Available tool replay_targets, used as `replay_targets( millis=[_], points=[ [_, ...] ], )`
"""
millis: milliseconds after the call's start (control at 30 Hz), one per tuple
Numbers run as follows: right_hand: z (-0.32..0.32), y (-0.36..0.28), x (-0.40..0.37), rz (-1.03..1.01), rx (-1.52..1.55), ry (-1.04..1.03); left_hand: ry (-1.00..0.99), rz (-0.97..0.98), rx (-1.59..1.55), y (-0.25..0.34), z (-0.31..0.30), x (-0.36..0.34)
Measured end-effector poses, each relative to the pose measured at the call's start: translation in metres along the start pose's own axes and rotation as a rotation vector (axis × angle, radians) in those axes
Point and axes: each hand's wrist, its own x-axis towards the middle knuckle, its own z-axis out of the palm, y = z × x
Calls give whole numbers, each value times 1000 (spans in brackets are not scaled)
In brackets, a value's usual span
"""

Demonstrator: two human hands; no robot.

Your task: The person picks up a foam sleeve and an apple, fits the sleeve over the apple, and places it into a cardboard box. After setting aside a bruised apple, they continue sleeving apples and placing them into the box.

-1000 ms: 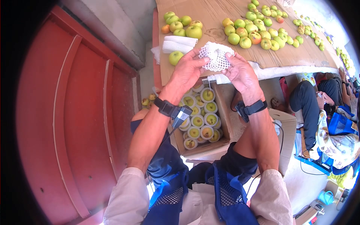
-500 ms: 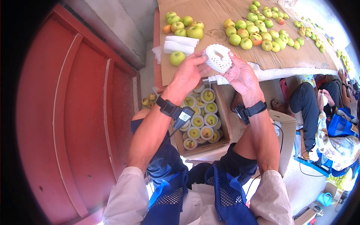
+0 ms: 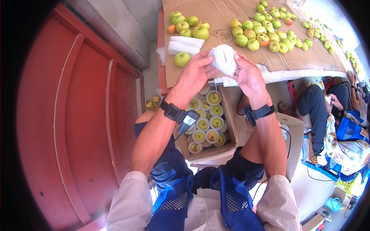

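Note:
Between my two hands is a white foam fruit net (image 3: 224,58), its mouth drawn nearly closed, with no apple visible in it. My left hand (image 3: 197,71) pinches its left side with thumb and fingers. Its right side is gripped by my right hand (image 3: 249,75). Just left of the net, a single green apple (image 3: 182,59) rests on the cardboard, by a stack of flattened foam nets (image 3: 185,45). Below my hands stands a cardboard box (image 3: 230,129) holding several net-wrapped apples (image 3: 203,124).
Many loose apples (image 3: 266,32) cover parts of the cardboard-topped table (image 3: 216,15). A red door (image 3: 77,115) stands at left. On the right, an open carton (image 3: 295,127) sits beside my leg, and another person (image 3: 339,127) is seated farther along the table.
The foam net's opening, wide and round before, has narrowed to a fold. My hands have hardly shifted. The seated person's hands at right have moved slightly.

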Motion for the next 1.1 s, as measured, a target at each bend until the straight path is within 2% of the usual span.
replay_targets(
  millis=[100, 167, 300, 367, 500, 567, 800, 867, 900, 967, 1100],
  points=[
    [-5, 2, 1, -54, -139, 8, -13, 35, 32, 1, 2, -2],
    [0, 4, -2, -135, -315, 128, 29, 94, 145, 2, 4, -3],
    [1, 7, 0, -223, -451, 261, 82, 146, 211, 3, 3, -6],
    [1, 6, 1, -419, -584, 332, 111, 180, 283, 4, 1, -6],
    [7, 8, 2, -565, -732, 319, 131, 226, 315, 4, 1, -4],
    [9, 11, 2, -595, -793, 221, 144, 229, 367, 4, 2, -3],
    [-6, 14, 8, -441, -656, 111, 19, 331, 574, 2, 15, -12],
    [-4, 4, 0, -245, -481, 100, 6, 443, 546, 3, 23, -17],
    [-2, 1, -4, -246, -486, 100, 5, 445, 542, 5, 27, -19],
    [7, -5, -11, -165, -147, -6, -65, 462, 473, 8, 30, -21],
    [-6, -3, -3, -103, -10, -141, -30, 471, 473, 11, 28, -21]
  ],
)
